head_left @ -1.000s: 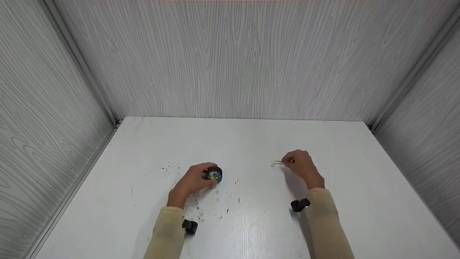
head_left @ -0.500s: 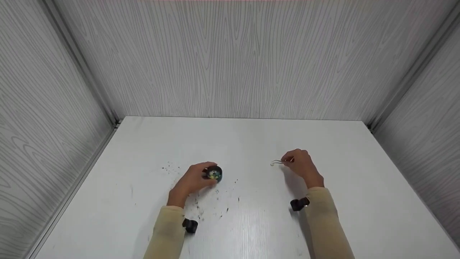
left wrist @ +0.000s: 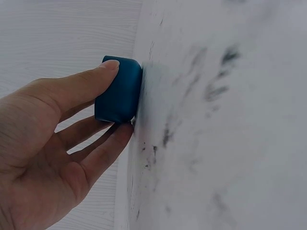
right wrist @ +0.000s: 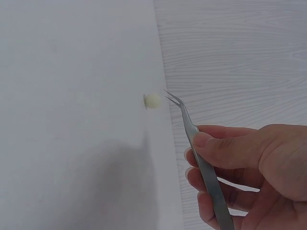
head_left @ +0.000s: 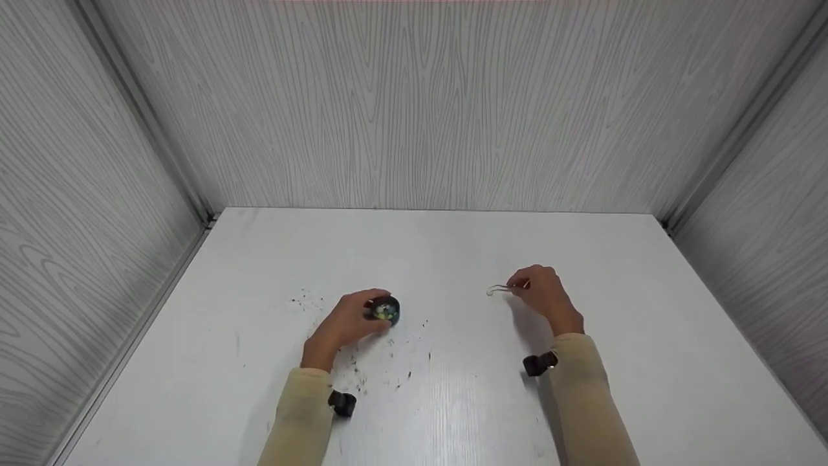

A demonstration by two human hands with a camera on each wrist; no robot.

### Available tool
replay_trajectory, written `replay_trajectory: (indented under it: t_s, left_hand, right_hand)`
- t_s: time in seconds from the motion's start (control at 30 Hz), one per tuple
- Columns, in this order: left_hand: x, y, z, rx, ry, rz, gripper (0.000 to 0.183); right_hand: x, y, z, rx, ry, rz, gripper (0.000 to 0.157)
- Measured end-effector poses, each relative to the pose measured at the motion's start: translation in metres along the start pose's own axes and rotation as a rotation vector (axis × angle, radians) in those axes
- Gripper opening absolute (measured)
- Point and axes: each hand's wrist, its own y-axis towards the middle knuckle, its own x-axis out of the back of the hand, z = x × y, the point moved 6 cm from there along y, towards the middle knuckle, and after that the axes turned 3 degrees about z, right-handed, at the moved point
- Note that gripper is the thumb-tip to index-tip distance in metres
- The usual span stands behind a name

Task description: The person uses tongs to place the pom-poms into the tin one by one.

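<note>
My left hand (head_left: 347, 321) grips a small dark blue round container (left wrist: 118, 90) between thumb and fingers, its base at the table surface. In the head view, yellow, white and green bits show inside the container. My right hand (head_left: 543, 299) pinches metal tweezers (right wrist: 206, 170) with bent, fine tips. A pale yellow little ball (right wrist: 152, 100) sits on the table just off the tweezer tips, which stand slightly apart in the right wrist view with nothing between them. The right hand is held to the right of the container, above its own shadow.
The white table (head_left: 440, 252) carries dark smudges (head_left: 356, 372) around and in front of the left hand. Grey wood-grain panels (head_left: 414, 103) enclose the table at the back and on both sides. A small black camera sits on each wrist.
Both hands stay nearly in place, the left still gripping the container. The tweezers hover by the little ball with only slight movement, and the head view shifts a little.
</note>
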Motion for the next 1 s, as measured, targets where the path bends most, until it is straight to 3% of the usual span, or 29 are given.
replay_trajectory:
  t_s: [0.47, 1.0]
  left_hand:
    - [-0.0010, -0.0012, -0.0019, 0.017, 0.024, -0.002, 0.058]
    - [0.0002, 0.0001, -0.0010, -0.013, 0.011, -0.004, 0.056]
  right_hand:
    - [-0.0022, -0.0004, -0.0009, -0.038, 0.006, 0.015, 0.015]
    - [-0.0047, 0.0026, -0.0013, 0.008, -0.023, 0.003, 0.015]
